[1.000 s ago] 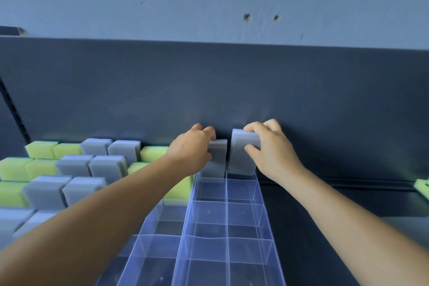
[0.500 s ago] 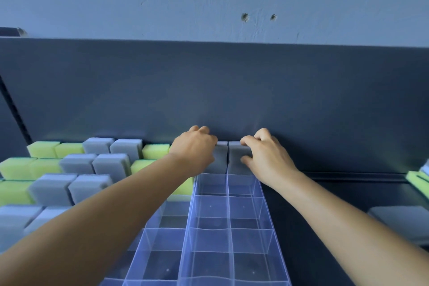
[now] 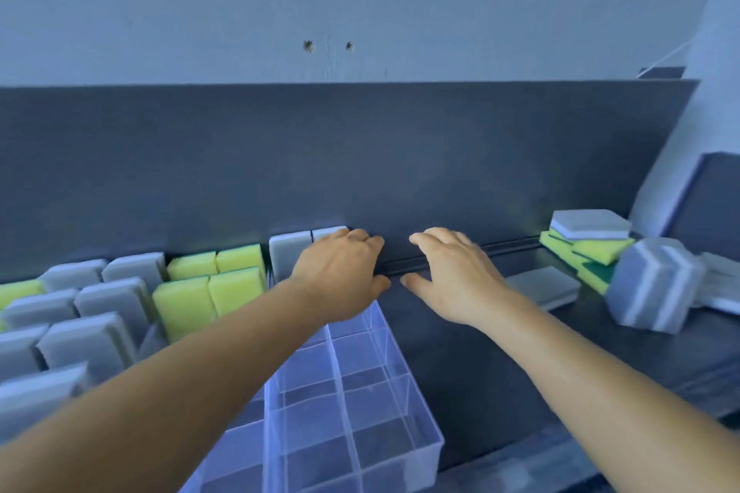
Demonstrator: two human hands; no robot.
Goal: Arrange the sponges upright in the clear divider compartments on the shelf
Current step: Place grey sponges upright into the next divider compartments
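I see 2 grey sponges point(image 3: 290, 252) standing upright side by side in the rearmost compartments of the clear divider point(image 3: 352, 404), tight against the shelf's back wall point(image 3: 400, 156); the nearer compartments of that divider show only bare clear walls. My left hand point(image 3: 340, 276) lies over the divider's back end, fingers relaxed and lightly bent, holding nothing; its knuckles cover part of the right-hand grey sponge, and I cannot tell whether the fingertips touch it. My right hand point(image 3: 456, 276) hangs just beside the divider's right edge, above the dark shelf point(image 3: 480, 352), fingers spread and loose, holding nothing. Toward the shelf's left edge, more dividers are packed with upright sponges: yellow sponges point(image 3: 212, 284) next to the 2 grey ones, then rows of grey sponges point(image 3: 80, 316) farther left. Toward the right edge, a flat grey sponge point(image 3: 544, 286) lies near the back wall, with a loose stack point(image 3: 584, 240) of grey and yellow-green sponges behind it at the back-right corner and a wrapped grey bundle point(image 3: 652, 284) just beside that stack.
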